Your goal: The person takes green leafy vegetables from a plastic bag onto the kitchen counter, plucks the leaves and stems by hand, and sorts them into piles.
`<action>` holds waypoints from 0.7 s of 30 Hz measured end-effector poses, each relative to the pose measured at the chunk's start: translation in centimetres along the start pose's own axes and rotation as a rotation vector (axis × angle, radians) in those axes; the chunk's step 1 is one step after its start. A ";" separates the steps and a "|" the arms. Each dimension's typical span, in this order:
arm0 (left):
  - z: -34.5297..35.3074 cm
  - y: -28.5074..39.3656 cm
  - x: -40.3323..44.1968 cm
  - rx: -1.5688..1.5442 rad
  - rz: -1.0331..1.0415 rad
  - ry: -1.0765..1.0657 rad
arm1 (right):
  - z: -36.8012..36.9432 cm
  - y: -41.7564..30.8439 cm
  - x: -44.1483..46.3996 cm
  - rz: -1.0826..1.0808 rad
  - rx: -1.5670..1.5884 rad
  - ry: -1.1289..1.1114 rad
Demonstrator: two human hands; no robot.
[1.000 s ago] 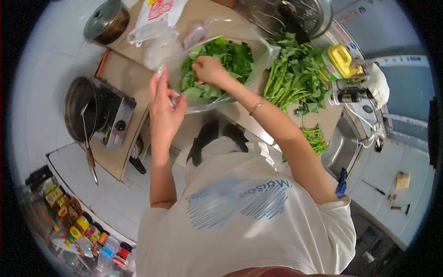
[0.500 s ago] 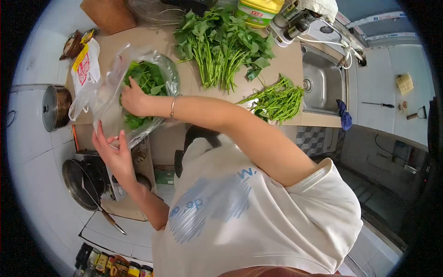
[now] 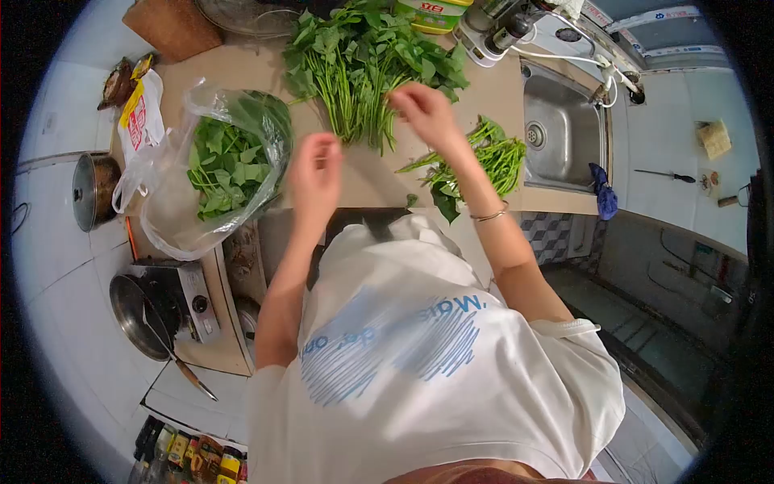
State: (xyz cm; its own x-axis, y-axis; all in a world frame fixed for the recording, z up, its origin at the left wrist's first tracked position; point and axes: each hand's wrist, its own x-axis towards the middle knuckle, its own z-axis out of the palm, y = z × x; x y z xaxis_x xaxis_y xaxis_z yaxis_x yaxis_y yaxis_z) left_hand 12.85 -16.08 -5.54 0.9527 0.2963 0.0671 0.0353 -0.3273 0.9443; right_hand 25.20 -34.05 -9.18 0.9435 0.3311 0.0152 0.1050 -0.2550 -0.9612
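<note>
My right hand [image 3: 427,119] is at the right side of a large bunch of leafy green stems [image 3: 351,89], its fingers bent together; whether a stem is between them is hidden. My left hand [image 3: 314,173] is over the counter between the bunch and a clear plastic bag [image 3: 270,153], fingers curled and smeared by motion. Loose green leaves [image 3: 230,165] lie inside the bag's wide mouth. A smaller pile of trimmed green stems [image 3: 496,165] lies to the right, beyond my right wrist.
A steel sink [image 3: 560,165] is at the right, with a blue cloth [image 3: 601,192] on its edge. On the left are a lidded pot [image 3: 95,189], a white shopping bag [image 3: 143,117], and a wok [image 3: 137,315] on a stove. A yellow tub [image 3: 433,12] stands at the back.
My right hand has left the leaves in the bag and moved right to the large bunch. My left hand has let go of the bag's rim and moved right, above the counter.
</note>
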 end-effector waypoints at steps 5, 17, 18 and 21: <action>8.5 -8.9 2.1 0.201 -0.052 -0.179 | -4.0 5.3 -3.8 0.237 -0.246 -0.053; 9.5 -9.5 5.1 0.190 -0.142 -0.170 | 1.1 8.6 -3.6 0.421 0.259 -0.113; 9.0 -7.9 5.9 -0.043 -0.412 -0.235 | 0.7 8.1 -3.6 0.383 0.167 -0.104; 8.8 -6.5 7.7 -0.399 -0.834 -0.256 | 0.3 7.8 -3.8 0.374 0.227 -0.093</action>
State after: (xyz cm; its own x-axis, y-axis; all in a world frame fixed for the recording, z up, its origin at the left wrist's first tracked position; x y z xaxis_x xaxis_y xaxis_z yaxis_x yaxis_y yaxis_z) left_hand 22.61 -19.56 -13.95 0.7063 0.0749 -0.7040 0.6715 0.2441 0.6997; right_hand 22.40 -37.05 -16.78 0.8699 0.3371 -0.3601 -0.3198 -0.1703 -0.9321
